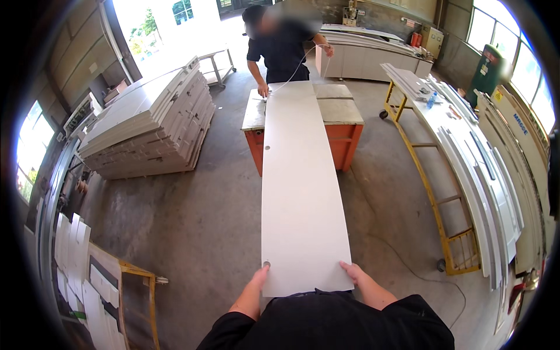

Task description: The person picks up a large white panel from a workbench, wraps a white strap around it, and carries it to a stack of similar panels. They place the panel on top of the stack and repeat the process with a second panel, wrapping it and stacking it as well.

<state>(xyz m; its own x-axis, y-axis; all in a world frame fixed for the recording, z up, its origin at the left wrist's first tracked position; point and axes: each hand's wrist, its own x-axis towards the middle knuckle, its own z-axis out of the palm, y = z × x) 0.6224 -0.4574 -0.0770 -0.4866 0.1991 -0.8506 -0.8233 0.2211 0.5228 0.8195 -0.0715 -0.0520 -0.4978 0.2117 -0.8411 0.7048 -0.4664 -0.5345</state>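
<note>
Workshop floor, centre of frame: a long white panel (300, 186) runs from an orange table (344, 137) at upper centre down to the wearer. Stacked white boards (151, 128) fill the upper left. Left hand (258, 279) and right hand (353, 273) grip the panel's near corners, fingers curled around its edges.

The long white panel's (300, 186) near end hides behind the dark shirt (332, 321) at bottom centre; both hands' palms lie under it, unseen.
</note>
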